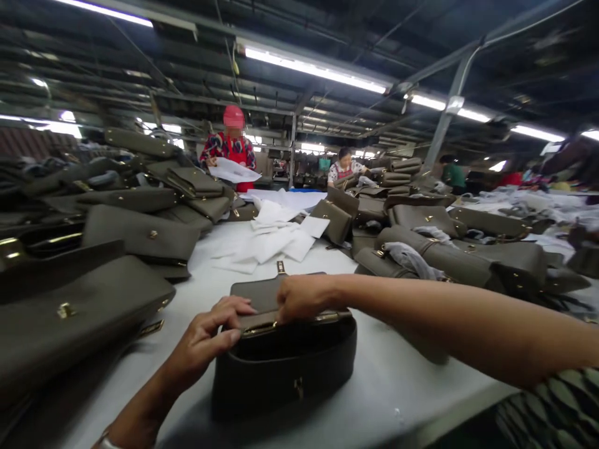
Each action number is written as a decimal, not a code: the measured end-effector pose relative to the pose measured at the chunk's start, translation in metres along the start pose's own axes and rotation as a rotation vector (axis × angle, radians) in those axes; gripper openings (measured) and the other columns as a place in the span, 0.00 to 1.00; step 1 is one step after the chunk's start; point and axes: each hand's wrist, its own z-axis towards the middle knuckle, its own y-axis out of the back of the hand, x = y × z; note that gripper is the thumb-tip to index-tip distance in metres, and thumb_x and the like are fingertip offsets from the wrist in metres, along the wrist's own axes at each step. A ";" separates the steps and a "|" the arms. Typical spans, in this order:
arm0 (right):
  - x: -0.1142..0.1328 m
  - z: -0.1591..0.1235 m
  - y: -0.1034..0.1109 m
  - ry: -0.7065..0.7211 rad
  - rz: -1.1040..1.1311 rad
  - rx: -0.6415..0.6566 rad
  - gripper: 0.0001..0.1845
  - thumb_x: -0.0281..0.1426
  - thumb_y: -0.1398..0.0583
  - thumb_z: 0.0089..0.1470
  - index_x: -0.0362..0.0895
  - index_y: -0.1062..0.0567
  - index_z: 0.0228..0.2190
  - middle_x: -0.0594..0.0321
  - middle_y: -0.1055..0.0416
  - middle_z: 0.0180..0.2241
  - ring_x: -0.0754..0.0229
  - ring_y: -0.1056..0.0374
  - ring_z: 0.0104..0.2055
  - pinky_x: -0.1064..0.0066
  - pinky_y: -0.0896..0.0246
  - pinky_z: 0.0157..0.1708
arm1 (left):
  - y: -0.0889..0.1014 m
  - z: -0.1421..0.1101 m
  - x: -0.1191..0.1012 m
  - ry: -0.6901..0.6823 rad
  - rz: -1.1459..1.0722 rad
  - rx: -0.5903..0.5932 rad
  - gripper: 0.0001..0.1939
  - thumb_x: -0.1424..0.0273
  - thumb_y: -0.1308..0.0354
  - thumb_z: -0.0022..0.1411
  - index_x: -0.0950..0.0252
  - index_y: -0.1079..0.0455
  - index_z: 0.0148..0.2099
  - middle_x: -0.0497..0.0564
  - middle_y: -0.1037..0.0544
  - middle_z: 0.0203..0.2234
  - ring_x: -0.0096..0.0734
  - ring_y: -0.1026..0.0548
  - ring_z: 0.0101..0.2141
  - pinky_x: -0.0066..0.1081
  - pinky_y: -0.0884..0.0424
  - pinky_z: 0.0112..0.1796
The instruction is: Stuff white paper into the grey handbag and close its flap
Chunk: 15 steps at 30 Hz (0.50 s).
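An olive-grey handbag (281, 374) stands upright on the white table before me, its flap folded back and its mouth open. A gold zipper runs along the inside back edge, and a gold clasp sits on the front. My left hand (213, 330) rests at the bag's left rim, thumb and fingers apart across the edge. Curled at the back of the opening by the zipper is my right hand (304, 298); its fingertips are hidden, so I cannot make out what they pinch. The bag's inside is dark.
Piles of similar handbags lie left (140, 231) and right (440, 255). White sheets (285, 240) are scattered on the table (374, 399) beyond the bag. One co-worker in a red cap (234, 116) holds a white sheet; another person (345, 167) is behind the right pile.
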 end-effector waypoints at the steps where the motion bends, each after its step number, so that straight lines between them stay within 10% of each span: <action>1: -0.009 -0.006 0.000 -0.032 0.025 0.002 0.09 0.34 0.39 0.48 0.39 0.26 0.25 0.66 0.35 0.21 0.65 0.40 0.25 0.74 0.47 0.26 | -0.001 0.000 -0.001 -0.024 0.008 -0.007 0.11 0.63 0.45 0.56 0.63 0.33 0.26 0.54 0.25 0.43 0.49 0.37 0.53 0.45 0.43 0.56; 15: -0.114 -0.058 -0.003 -0.159 0.418 0.027 0.13 0.37 0.41 0.50 0.39 0.28 0.22 0.65 0.33 0.22 0.67 0.39 0.24 0.75 0.46 0.25 | -0.010 -0.003 -0.005 0.057 -0.105 -0.024 0.13 0.60 0.48 0.55 0.64 0.38 0.26 0.56 0.27 0.44 0.48 0.35 0.49 0.39 0.38 0.48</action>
